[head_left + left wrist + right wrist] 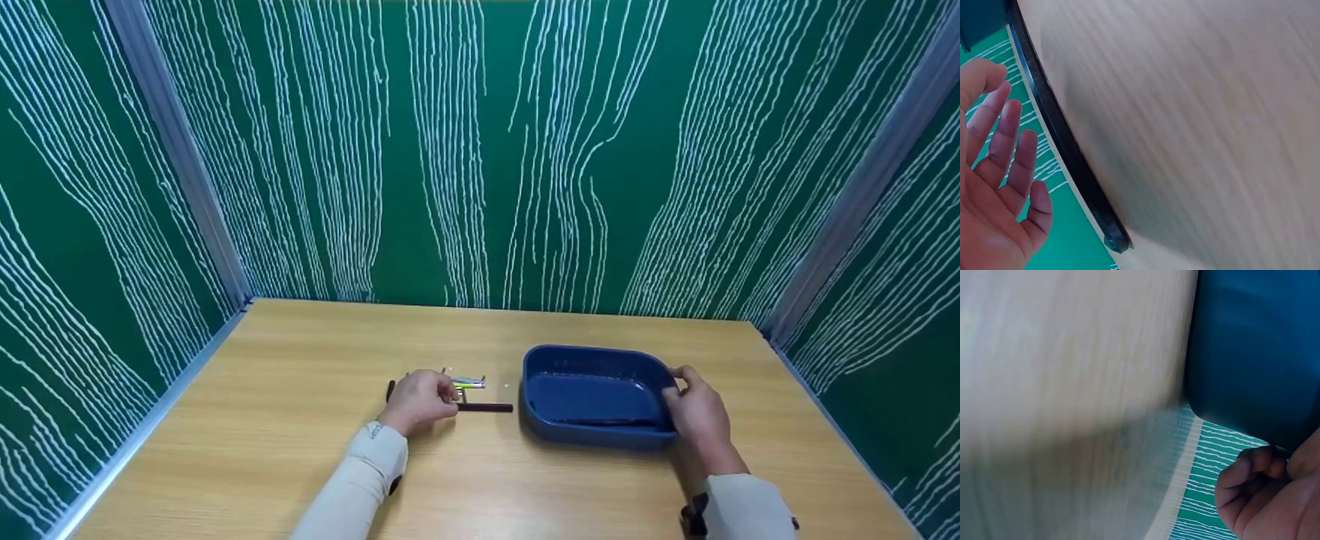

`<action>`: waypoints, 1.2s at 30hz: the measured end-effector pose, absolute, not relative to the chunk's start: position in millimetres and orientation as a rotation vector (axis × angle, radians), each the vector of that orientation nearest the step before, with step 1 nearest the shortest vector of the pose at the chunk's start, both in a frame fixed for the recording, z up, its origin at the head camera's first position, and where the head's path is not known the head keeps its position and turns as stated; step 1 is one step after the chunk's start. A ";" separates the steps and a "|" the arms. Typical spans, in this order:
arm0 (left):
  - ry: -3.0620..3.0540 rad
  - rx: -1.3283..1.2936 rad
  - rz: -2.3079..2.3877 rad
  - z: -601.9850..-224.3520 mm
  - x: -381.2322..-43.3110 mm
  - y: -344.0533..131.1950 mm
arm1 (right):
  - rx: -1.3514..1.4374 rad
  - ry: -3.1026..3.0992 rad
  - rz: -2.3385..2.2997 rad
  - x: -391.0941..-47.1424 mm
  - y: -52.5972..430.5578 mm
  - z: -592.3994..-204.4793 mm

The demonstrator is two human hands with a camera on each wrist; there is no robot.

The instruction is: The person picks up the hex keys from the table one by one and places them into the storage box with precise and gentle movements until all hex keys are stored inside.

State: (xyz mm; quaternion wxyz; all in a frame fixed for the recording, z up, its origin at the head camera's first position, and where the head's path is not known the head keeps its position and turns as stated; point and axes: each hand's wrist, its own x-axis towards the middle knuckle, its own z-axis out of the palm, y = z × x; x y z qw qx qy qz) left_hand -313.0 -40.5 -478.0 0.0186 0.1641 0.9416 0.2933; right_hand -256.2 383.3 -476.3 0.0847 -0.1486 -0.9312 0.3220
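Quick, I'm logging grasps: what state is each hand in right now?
Left hand: open, fingers loosely bent, holding nothing.
Right hand: closed, gripping the side of the blue bin.

The left hand [420, 400] blocks part of the dark stick [487, 408] for me, and the bright slim items [470, 385] beyond are too small to name. I can't make out the dark strip [611, 422] inside the blue bin [600, 437]. My right wrist view crops the bin and slices off the right hand [1280, 498].
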 end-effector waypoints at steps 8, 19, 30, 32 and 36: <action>2.882 0.469 0.911 -483.1 -314.0 -42.0 | -0.453 -2.783 0.973 -256.4 382.0 -476.4; 2.892 0.458 0.912 -485.6 -313.9 -43.2 | -0.453 -2.788 0.997 -255.6 381.1 -476.4; 2.899 0.462 0.919 -485.9 -315.2 -43.4 | -0.455 -2.775 0.977 -257.2 381.5 -476.1; 2.921 0.501 0.912 -487.0 -316.2 -43.5 | -0.445 -2.760 0.933 -257.5 381.5 -476.7; 2.954 0.557 0.900 -487.4 -316.8 -43.6 | -0.439 -2.747 0.893 -257.8 381.4 -477.0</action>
